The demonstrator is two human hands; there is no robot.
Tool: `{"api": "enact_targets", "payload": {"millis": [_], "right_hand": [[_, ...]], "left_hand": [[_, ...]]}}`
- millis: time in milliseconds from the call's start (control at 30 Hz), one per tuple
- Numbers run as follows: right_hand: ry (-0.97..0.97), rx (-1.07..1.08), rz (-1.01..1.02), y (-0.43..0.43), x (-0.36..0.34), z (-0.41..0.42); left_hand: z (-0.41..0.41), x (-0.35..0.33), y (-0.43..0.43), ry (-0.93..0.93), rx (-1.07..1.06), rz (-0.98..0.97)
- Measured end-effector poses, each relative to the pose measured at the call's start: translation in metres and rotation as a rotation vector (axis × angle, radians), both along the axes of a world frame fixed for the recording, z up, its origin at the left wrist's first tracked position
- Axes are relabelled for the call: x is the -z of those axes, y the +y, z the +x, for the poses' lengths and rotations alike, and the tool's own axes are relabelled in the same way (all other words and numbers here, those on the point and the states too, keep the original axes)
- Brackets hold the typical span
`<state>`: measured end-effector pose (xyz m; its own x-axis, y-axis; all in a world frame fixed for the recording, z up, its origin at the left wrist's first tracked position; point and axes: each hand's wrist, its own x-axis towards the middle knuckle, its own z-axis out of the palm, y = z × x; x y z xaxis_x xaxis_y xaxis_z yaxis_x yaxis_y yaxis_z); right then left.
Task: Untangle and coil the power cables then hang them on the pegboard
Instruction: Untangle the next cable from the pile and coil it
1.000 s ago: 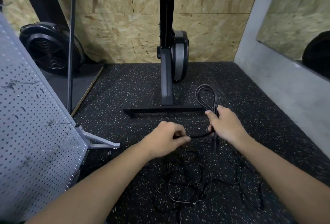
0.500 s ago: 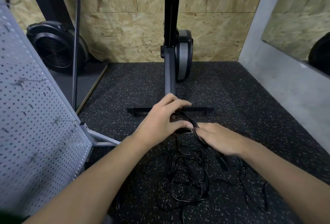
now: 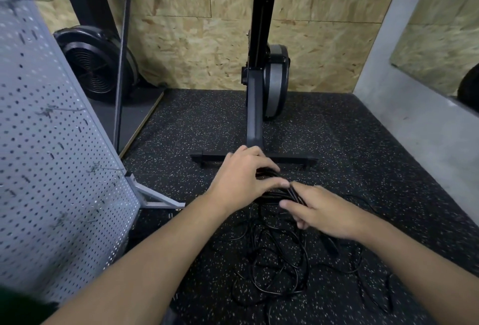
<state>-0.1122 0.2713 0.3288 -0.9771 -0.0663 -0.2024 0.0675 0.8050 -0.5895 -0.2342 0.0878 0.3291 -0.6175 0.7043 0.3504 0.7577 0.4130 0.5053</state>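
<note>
Two bare hands meet low over the black speckled rubber floor (image 3: 363, 143), both on a cable bundle (image 3: 272, 193) of dark power cord gathered into several strands. The left hand (image 3: 243, 177) reaches in from the lower left; its grip is closed round the bundle, fingers curled over the top and thumb running along the near side. The right hand (image 3: 326, 210) comes from the lower right, and its grip pinches the same strands at their right end, thumb on the near side and fingers tucked beneath; the two hands are just beside each other, thumbs almost touching. Below them, near the bottom middle of the view, a loose tangle (image 3: 274, 267) of thin black cable lies spread on the floor in overlapping loops, with further strands trailing off to the right under the right forearm. Whether the bundle joins this tangle is hard to tell. On the left stands a grey pegboard (image 3: 51, 169), tilted in the view, with a few wire hooks (image 3: 98, 168) sticking out of it and a metal foot (image 3: 155, 201) on the floor. Beyond the hands, a black exercise machine (image 3: 255, 117) rises from a crossbar base in front of a chipboard wall (image 3: 202, 52).
</note>
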Motion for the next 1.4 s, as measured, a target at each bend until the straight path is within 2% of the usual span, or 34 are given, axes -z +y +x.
{"api": "enact_targets", "payload": {"millis": [100, 167, 267, 467, 633, 700, 900, 1100, 1300, 1400], "right_hand": [[0.058, 0.035, -0.148, 0.011, -0.001, -0.002], [0.065, 0.05, -0.2, 0.02, -0.003, -0.002], [0.079, 0.058, -0.157, 0.024, -0.001, -0.001], [0.189, 0.094, -0.096, 0.019, 0.009, -0.005], [0.244, 0.092, -0.101, 0.012, 0.015, -0.006], [0.23, 0.084, -0.111, 0.011, 0.019, -0.006], [0.171, 0.056, -0.099, 0.001, 0.022, -0.009], [0.126, 0.053, -0.172, -0.007, 0.019, -0.01], [0.127, 0.08, -0.15, -0.007, 0.017, -0.008], [0.174, 0.123, -0.225, -0.002, 0.014, -0.011]], "left_hand": [[-0.01, 0.007, -0.011, -0.304, -0.065, 0.111], [-0.014, 0.013, -0.017, -0.472, -0.078, 0.083], [-0.012, 0.018, -0.019, -0.646, -0.061, 0.103], [0.0, 0.011, -0.006, -0.915, -0.157, 0.377], [0.005, -0.002, -0.004, -1.209, -0.231, 0.5], [0.005, -0.004, -0.004, -1.269, -0.241, 0.541], [0.0, -0.009, -0.005, -1.207, -0.314, 0.632], [0.001, -0.009, -0.008, -1.009, -0.323, 0.601], [0.003, -0.011, -0.009, -0.926, -0.243, 0.609], [0.005, -0.011, -0.008, -0.929, -0.175, 0.602]]}}
